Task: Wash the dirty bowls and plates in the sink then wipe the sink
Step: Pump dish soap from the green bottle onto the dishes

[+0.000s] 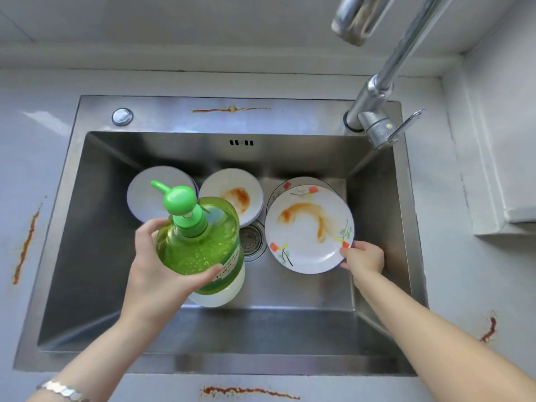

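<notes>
My left hand [153,271] grips a green pump bottle of dish soap [200,242] above the steel sink [203,329]. My right hand [362,258] pinches the near right rim of a flowered plate [309,230] smeared with orange sauce. This plate lies on top of another flowered plate [290,184], which is mostly hidden. A white bowl [232,195] with an orange stain sits at the back middle. Another white bowl [150,192] stands to its left, partly behind the bottle's pump.
The drain strainer [252,240] lies between the bottle and the plates. A chrome faucet [377,111] rises at the back right, its spout overhead. Red-brown sauce streaks mark the sink's back ledge [232,109] and the grey counter [24,248] around it.
</notes>
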Tool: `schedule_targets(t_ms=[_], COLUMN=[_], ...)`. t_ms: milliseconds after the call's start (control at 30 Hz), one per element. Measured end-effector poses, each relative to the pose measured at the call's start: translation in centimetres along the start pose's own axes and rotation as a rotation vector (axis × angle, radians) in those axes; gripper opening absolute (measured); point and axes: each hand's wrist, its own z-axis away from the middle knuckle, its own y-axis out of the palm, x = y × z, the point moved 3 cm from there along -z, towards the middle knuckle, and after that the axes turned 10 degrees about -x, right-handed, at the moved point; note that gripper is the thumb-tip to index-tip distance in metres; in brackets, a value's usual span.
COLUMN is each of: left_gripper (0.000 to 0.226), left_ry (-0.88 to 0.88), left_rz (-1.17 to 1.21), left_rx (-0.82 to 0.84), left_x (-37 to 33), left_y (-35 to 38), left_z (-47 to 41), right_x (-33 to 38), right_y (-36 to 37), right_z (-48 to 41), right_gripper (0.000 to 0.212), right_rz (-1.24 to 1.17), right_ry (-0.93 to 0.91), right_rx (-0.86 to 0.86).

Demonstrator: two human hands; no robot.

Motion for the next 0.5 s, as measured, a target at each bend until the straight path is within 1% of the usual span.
schedule_targets(t_ms=[133,167,233,300,333,500], left_gripper=[0.093,0.092,0.091,0.091,0.092,0.094], left_ry=[0.031,0.041,0.051,0.064,0.074,0.098], left_rz=[0.004,0.005,0.010,0.018,0.020,0.006], left_rx=[0.003,0.002,-0.010,-0.023,-0.029,-0.041], left_x=[0.0,-0.1,-0.1,0.0,0.1,0.5], left_y=[-1.3,-1.6,-2.4,-3.1,-3.4,-4.2], left_z=[0.2,0.3,0.4,0.6,0.6,0.9], right_x=[-0.7,-0.8,-1.2,-1.6,-1.8,-2.6], right_y=[-0.6,-0.7,-0.8,-0.9,-0.9,0.1], right_z=[0.4,0.5,0.6,0.4,0.3,-0.4], right_gripper=[0.010,0.011,0.020,0.029,0.029,0.016], right_rz=[0.216,0.264,0.330,0.387,0.411,0.468], right_ry=[-0.180,-0.217,-0.268,-0.292,-0.295,-0.291], right_rx=[0.098,0.134,0.186,0.196,0.189,0.158])
